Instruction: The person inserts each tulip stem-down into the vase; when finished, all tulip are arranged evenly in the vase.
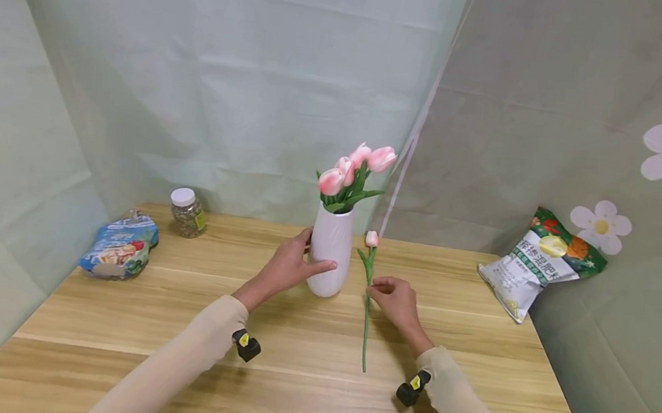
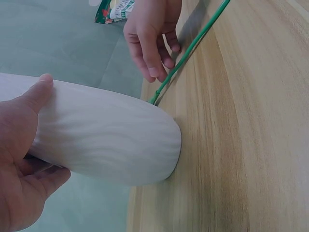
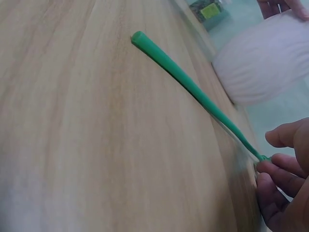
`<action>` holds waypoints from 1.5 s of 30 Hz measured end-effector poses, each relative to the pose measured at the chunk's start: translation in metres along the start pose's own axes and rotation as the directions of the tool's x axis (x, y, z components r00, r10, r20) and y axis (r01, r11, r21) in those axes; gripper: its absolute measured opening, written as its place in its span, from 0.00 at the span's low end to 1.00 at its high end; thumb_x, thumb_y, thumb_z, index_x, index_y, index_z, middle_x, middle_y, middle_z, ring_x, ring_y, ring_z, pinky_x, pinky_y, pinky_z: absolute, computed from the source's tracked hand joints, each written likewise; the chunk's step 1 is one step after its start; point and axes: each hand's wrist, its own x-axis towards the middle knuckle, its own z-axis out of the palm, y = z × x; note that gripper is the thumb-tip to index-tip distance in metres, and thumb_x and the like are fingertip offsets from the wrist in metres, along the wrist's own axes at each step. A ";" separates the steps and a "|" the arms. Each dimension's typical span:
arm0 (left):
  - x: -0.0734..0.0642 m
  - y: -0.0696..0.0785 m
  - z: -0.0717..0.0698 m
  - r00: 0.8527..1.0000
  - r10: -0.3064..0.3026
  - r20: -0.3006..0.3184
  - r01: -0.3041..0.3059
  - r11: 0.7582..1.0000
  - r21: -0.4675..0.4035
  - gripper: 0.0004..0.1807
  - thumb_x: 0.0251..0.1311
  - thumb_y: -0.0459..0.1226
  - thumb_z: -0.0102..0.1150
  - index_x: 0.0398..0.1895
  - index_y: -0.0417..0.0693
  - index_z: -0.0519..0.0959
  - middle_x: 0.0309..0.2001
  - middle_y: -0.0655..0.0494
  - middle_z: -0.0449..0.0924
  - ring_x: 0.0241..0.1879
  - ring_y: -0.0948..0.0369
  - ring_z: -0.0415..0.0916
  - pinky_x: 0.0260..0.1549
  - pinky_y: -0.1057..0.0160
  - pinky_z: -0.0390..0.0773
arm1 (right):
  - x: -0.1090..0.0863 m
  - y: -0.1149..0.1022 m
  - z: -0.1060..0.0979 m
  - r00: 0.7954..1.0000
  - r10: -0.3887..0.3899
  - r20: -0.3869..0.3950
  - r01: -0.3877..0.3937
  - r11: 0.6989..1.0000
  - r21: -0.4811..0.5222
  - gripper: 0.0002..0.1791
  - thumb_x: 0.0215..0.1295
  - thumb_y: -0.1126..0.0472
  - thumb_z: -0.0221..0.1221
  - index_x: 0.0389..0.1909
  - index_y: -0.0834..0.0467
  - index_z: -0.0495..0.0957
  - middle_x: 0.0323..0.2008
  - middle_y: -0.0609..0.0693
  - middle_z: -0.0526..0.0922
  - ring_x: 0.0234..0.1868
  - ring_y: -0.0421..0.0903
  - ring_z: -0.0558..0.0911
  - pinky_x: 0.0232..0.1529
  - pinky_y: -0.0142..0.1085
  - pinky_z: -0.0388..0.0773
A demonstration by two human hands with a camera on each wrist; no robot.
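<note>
A white ribbed vase (image 1: 329, 253) stands upright on the wooden table, holding several pink tulips (image 1: 347, 171) with green leaves. My left hand (image 1: 295, 260) grips the vase from its left side, thumb across the front and fingers round the back, as the left wrist view (image 2: 21, 159) shows too. Right of the vase, a single pink tulip (image 1: 372, 239) lies on the table, its green stem (image 3: 193, 89) pointing towards me. My right hand (image 1: 396, 301) is at the middle of that stem, fingertips right at it below the leaves. In the right wrist view the thumb stands apart from the fingers.
At the back left are a jar with a white lid (image 1: 187, 213) and a blue printed package (image 1: 121, 245). A white and green printed bag (image 1: 543, 262) leans against the curtain at the right. Hanging fabric (image 1: 246, 90) encloses the table's back and sides.
</note>
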 end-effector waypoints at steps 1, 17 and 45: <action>0.000 0.000 0.000 1.000 -0.003 0.000 0.003 1.000 -0.001 0.48 0.58 0.53 0.74 0.74 0.38 0.63 0.65 0.42 0.76 0.62 0.48 0.77 0.59 0.49 0.80 | 0.000 0.000 0.001 1.000 -0.001 0.001 0.001 1.000 -0.007 0.12 0.61 0.59 0.71 0.43 0.60 0.88 0.36 0.51 0.90 0.39 0.48 0.88 0.36 0.36 0.83; 0.000 0.001 0.001 1.000 -0.007 0.013 0.007 1.000 -0.016 0.49 0.58 0.54 0.73 0.75 0.39 0.62 0.66 0.42 0.75 0.63 0.47 0.77 0.59 0.48 0.81 | 0.002 -0.003 0.010 0.999 0.027 -0.045 -0.029 0.999 -0.042 0.09 0.56 0.62 0.74 0.35 0.60 0.87 0.30 0.51 0.88 0.32 0.46 0.86 0.32 0.35 0.81; 0.000 0.000 0.000 1.000 -0.009 0.007 0.009 1.000 -0.009 0.49 0.58 0.53 0.73 0.75 0.38 0.62 0.67 0.41 0.74 0.64 0.47 0.76 0.60 0.48 0.79 | 0.000 -0.009 -0.017 0.965 0.239 0.111 -0.251 0.962 0.110 0.06 0.60 0.67 0.70 0.35 0.66 0.88 0.31 0.56 0.88 0.24 0.43 0.86 0.29 0.33 0.87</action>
